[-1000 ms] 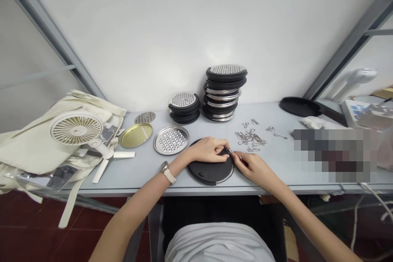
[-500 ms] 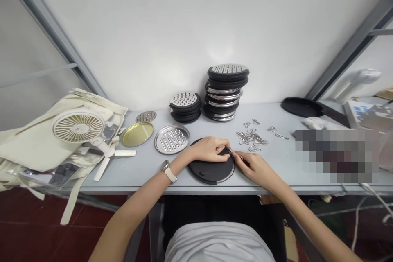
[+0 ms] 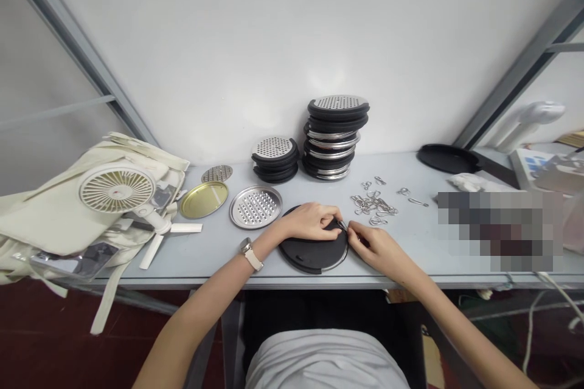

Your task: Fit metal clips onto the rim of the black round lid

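Observation:
A round black disc with a silver rim at its right lies flat near the table's front edge. My left hand rests across it, its curled thumb and forefinger closed round a small metal clip at the disc's right edge. From the other side, my right hand pinches that clip's outer end between thumb and fingertips. Much of the clip is hidden by the fingers. A pile of similar wire clips lies beyond my right hand. Left of the disc is a round metal grater plate.
Behind stand a tall stack of black and silver discs and a shorter stack. A gold lid and a perforated plate lie left, near a white fan on a cream bag. A black pan sits at right.
My right fingertips have shifted slightly at the clip, whose visible part is angled a little differently. My left hand and the black disc stay in place.

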Action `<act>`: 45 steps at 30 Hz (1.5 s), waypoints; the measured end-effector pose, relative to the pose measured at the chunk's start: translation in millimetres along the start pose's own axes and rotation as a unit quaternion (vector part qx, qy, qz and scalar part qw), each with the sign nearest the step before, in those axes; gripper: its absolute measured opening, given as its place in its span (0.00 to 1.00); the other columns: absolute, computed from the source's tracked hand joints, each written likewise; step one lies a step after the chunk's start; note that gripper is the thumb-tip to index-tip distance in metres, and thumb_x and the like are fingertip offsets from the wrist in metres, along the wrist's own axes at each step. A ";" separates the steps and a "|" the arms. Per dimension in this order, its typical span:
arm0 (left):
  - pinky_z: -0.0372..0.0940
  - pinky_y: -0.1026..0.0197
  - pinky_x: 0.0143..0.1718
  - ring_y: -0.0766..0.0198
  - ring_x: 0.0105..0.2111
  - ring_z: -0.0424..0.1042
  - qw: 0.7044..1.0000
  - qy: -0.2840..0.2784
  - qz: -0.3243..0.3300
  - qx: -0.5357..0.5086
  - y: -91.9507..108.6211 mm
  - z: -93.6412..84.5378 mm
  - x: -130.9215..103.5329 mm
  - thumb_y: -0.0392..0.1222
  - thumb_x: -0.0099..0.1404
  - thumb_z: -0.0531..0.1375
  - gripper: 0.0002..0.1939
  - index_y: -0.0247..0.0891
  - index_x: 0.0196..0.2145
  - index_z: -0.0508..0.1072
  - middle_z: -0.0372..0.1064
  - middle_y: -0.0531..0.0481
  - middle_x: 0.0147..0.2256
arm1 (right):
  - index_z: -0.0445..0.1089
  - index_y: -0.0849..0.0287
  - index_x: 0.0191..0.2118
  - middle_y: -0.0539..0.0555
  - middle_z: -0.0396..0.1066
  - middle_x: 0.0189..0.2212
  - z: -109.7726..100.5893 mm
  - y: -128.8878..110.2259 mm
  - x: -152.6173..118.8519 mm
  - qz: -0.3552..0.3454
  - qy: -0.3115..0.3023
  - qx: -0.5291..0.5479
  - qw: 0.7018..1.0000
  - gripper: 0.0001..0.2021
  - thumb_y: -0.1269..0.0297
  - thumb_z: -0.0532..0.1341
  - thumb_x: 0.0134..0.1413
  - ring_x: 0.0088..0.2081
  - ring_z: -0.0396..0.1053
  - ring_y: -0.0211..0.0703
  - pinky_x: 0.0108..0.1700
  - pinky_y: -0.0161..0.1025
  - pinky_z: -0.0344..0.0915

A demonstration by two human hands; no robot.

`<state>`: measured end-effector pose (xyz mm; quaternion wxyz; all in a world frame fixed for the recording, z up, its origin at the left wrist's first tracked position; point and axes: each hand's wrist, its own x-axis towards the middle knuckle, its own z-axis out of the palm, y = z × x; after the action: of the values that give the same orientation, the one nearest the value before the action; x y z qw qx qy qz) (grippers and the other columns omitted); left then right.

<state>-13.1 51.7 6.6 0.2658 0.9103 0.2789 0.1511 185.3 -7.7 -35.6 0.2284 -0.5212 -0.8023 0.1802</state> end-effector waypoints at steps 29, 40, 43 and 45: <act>0.51 0.67 0.25 0.72 0.20 0.57 1.000 0.000 0.010 -0.005 -1.6 0.4 -0.2 0.42 0.59 0.59 0.08 0.38 0.36 0.67 0.56 0.62 0.19 | 0.53 0.54 0.27 0.44 0.54 0.17 -1.8 -0.8 0.9 -0.004 0.002 0.030 1.000 0.14 0.59 0.46 0.65 0.19 0.57 0.38 0.25 0.34 0.53; 0.52 0.67 0.26 0.72 0.20 0.56 1.000 -0.004 -0.001 -0.013 -0.9 -0.4 0.3 0.42 0.59 0.59 0.07 0.38 0.35 0.66 0.56 0.62 0.19 | 0.52 0.55 0.26 0.44 0.54 0.17 0.0 3.4 1.5 -0.004 0.016 0.064 0.998 0.15 0.58 0.47 0.64 0.19 0.55 0.36 0.25 0.34 0.52; 0.52 0.67 0.26 0.72 0.20 0.57 1.000 -0.004 -0.003 -0.015 -0.8 -0.5 0.4 0.42 0.59 0.60 0.07 0.38 0.35 0.66 0.56 0.62 0.19 | 0.52 0.55 0.26 0.44 0.54 0.17 -0.6 2.9 1.4 0.000 0.015 0.077 0.997 0.15 0.58 0.47 0.64 0.20 0.55 0.37 0.25 0.34 0.52; 0.52 0.67 0.26 0.72 0.20 0.57 1.000 -0.002 -0.001 -0.015 -1.0 -0.5 0.3 0.42 0.59 0.60 0.07 0.38 0.34 0.66 0.56 0.62 0.19 | 0.54 0.55 0.27 0.44 0.55 0.18 -1.4 2.1 1.1 0.003 0.012 0.090 0.996 0.14 0.57 0.47 0.64 0.21 0.55 0.37 0.25 0.34 0.53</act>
<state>-13.5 52.7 6.6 0.2806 0.9060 0.2773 0.1533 187.3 -5.8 -35.4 0.2836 -0.5031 -0.7784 0.2463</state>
